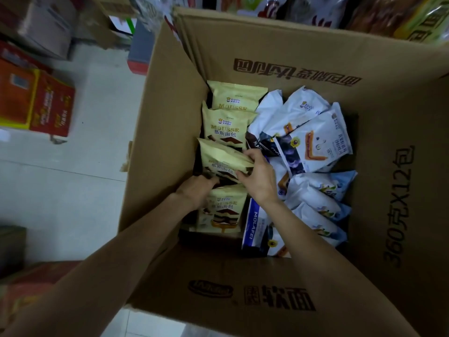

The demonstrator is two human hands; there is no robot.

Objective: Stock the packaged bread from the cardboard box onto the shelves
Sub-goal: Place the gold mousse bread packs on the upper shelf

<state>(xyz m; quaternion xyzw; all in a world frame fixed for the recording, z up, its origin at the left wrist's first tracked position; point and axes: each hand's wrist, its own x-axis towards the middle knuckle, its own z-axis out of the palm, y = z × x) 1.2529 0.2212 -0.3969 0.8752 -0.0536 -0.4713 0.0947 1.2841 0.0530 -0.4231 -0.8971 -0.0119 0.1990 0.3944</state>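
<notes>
Two bare forearms reached from the lower edge of the frame into the large open brown cardboard box [279,57] filling the centre and right; its flaps stood open, printed with dark characters; the right hand [258,177] pinched the right edge of a pale yellow packaged mousse bread [220,156], thumb and fingers curled on the tilted packet; the left hand [196,190] reached under the lower left of that same packet, its fingers mostly hidden, so whether they gripped it could not be told; three more pale yellow packets of the same kind lay in a column along the box's left side, two above the held one and one below it; white and blue bread packets [313,142] were heaped in the box's right half; red and orange cartons [36,100] stood on the pale tiled floor [85,166] at the left of the frame; wrapped goods lined the upper right edge.
</notes>
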